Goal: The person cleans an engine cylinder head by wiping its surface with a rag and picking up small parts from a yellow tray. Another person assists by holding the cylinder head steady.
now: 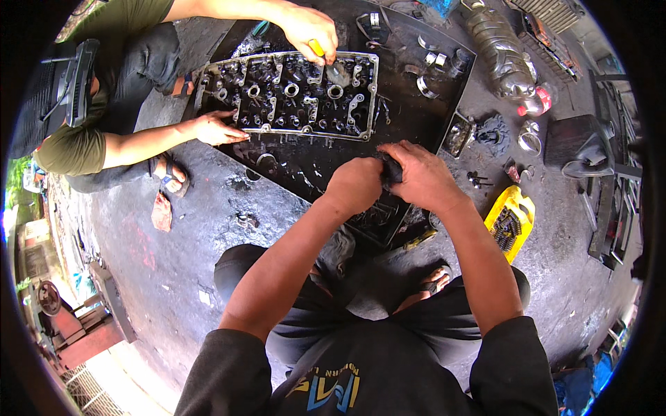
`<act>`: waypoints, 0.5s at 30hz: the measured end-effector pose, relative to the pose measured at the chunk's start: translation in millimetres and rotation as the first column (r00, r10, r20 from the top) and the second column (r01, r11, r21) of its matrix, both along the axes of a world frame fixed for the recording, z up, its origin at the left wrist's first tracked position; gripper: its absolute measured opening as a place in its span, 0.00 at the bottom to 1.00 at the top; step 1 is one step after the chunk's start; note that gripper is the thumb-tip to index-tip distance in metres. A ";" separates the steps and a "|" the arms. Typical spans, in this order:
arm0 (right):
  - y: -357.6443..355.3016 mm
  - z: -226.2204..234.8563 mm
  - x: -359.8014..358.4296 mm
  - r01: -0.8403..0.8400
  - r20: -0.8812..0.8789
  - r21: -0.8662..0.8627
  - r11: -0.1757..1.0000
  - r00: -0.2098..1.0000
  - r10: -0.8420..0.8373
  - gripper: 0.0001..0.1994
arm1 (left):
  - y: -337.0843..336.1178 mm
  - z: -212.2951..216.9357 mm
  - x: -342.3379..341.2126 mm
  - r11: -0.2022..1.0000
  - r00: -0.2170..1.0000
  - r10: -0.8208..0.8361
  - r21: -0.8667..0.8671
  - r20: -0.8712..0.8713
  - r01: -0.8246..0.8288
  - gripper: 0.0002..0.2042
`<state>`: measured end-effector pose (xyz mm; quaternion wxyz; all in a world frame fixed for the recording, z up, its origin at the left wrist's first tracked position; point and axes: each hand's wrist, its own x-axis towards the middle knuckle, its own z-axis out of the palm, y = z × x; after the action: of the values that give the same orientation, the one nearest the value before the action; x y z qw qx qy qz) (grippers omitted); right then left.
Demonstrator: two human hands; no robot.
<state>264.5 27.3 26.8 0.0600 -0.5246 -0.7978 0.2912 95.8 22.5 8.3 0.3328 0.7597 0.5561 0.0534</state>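
Observation:
My left hand [357, 186] and my right hand [424, 178] meet over the near part of a black metal tray [409, 128]. Both are closed round a small, blackened thing [393, 170], perhaps a dirty rag; the fingers hide most of it. Just beyond, a cylinder head [277, 119] lies in the tray. A co-worker steadies its near left edge with one hand [216, 129]. Their other hand [309, 33] grips a yellow-handled tool [317, 47] over its far side; the tool's tip is unclear.
On the right lie a yellow cut-open container [528, 208] holding several springs, a black rag [492, 133] and a large plastic bottle [496, 52]. Curved metal shells [427, 87] rest in the tray. The co-worker crouches at the left, a sandalled foot [171, 175] near the tray.

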 end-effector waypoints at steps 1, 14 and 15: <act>0.3 -0.2 0.9 0.004 0.068 0.031 0.999 0.998 -0.007 0.31 | -1.5 2.5 1.8 1.000 1.000 -0.027 0.006 -0.011 0.027 0.08; 23.2 7.5 23.2 0.187 -0.397 -0.531 0.826 0.807 -0.438 0.15 | 5.5 6.7 -11.4 0.938 0.983 -0.180 0.307 0.041 0.160 0.07; 25.2 10.4 28.8 0.140 -0.504 -0.587 0.797 0.708 -0.495 0.14 | 5.8 5.6 -12.4 0.933 0.985 -0.164 0.333 0.062 0.135 0.07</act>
<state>293.3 52.5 37.2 0.2367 -0.5250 -0.5159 0.6342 83.4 28.3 13.9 0.2295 0.8413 0.4649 0.1530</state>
